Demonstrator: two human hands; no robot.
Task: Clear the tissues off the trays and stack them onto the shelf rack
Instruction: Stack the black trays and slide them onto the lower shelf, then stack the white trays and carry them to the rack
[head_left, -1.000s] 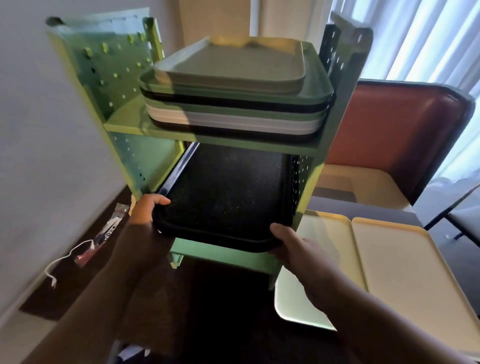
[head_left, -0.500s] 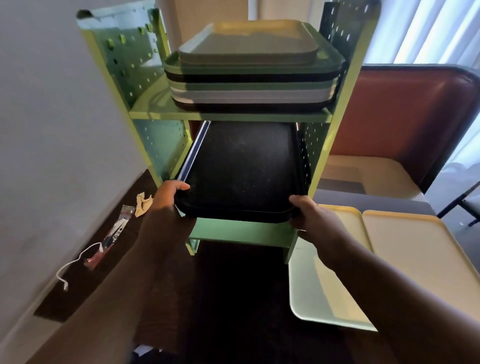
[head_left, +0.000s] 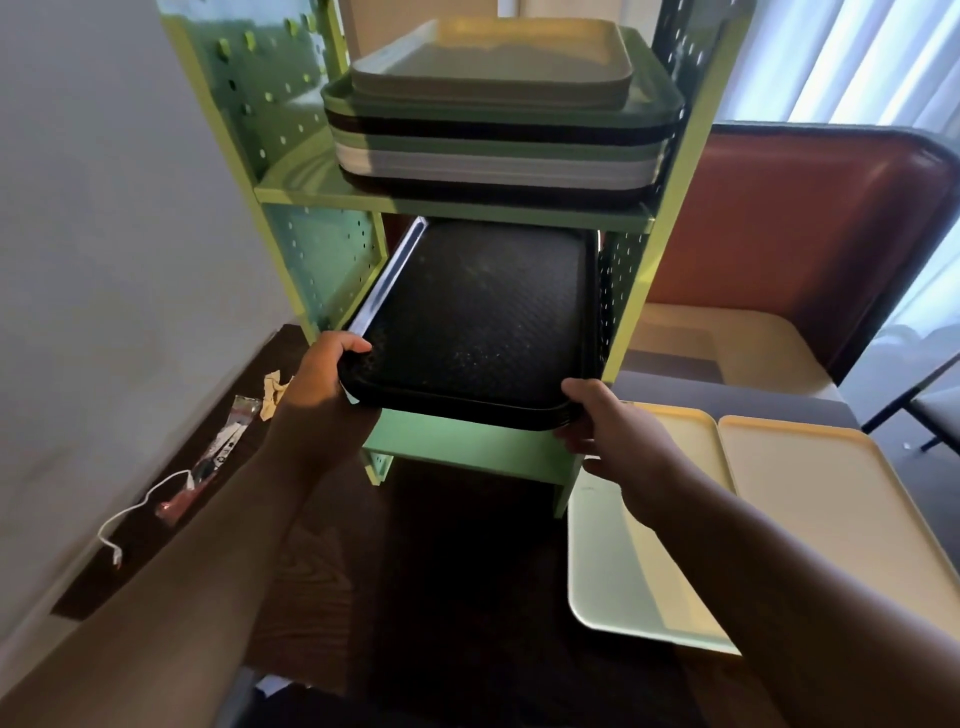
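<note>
A black textured tray lies partly inside the lower level of the green shelf rack. My left hand grips its near left corner and my right hand grips its near right corner. Several trays in green, black, white and beige are stacked on the rack's upper shelf. A pale green tray and a yellow tray lie on the table to the right. A crumpled tissue sits on the table left of the rack.
A wall stands close on the left. A plastic wrapper and a white cable lie by it on the dark wooden table. A red-backed bench seat is behind the rack on the right.
The black tray has slid further into the rack's lower level, with both hands still on its near corners. The view has come closer to the rack.
</note>
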